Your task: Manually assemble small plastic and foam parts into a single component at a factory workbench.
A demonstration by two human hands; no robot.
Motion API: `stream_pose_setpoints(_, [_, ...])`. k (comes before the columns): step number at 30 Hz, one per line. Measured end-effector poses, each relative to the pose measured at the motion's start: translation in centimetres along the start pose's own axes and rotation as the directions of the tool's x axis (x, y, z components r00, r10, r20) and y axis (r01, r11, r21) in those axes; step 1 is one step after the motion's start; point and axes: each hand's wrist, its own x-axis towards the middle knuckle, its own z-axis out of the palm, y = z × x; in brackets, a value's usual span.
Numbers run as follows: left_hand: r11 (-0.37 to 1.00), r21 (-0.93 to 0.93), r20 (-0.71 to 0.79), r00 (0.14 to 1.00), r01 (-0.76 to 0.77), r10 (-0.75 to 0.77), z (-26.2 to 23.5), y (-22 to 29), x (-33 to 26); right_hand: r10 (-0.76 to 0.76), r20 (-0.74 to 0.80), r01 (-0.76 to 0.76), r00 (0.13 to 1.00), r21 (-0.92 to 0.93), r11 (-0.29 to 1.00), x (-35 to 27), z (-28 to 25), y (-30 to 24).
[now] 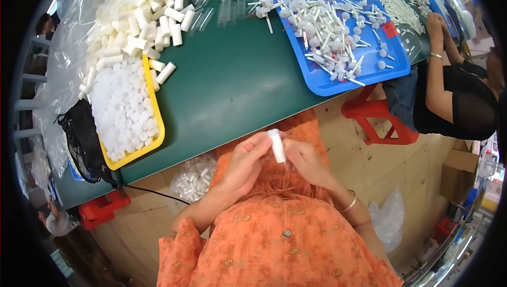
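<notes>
Between my hands, over my lap and just off the table's near edge, a small white cylinder (pixel 278 149) stands nearly upright, with a paler, translucent-looking cap at its top end. My left hand (pixel 247 161) closes on it from the left, thumb and fingers near the capped end. From the right, my right hand (pixel 308 163) pinches it lower down with bent fingers. The fingertips behind the cylinder are hidden.
A yellow tray (pixel 154 113) of white plastic caps sits left, below piled white cylinders (pixel 158 28). Right, a blue tray (pixel 322 87) holds white-stemmed parts with round caps. Clear tubes (pixel 232 10) lie at the back of the green table (pixel 222 76). A person (pixel 449 86) sits at right.
</notes>
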Motion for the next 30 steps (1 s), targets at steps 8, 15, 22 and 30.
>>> stream_pose_setpoints(8, [1.000,0.000,0.062,0.998,-0.026,0.026,-0.4,1.8,-2.3,-0.640,0.107,0.561,0.760,-0.605,0.565,0.4,0.7,-3.9])
stream_pose_setpoints(15, [0.999,0.009,0.093,0.994,-0.051,0.050,-1.3,1.8,-2.0,-0.675,0.141,0.613,0.724,-0.580,0.536,1.8,0.7,-4.5])
stream_pose_setpoints(22, [0.999,0.033,0.066,0.998,0.005,-0.007,-0.8,2.6,-1.8,-0.706,0.064,0.583,0.705,-0.619,0.526,2.8,1.7,-4.7])
stream_pose_setpoints(30, [0.997,0.081,-0.097,0.995,-0.001,0.009,-4.9,4.4,-5.0,-0.565,0.357,0.657,0.744,-0.545,0.521,6.2,-0.1,-11.1])
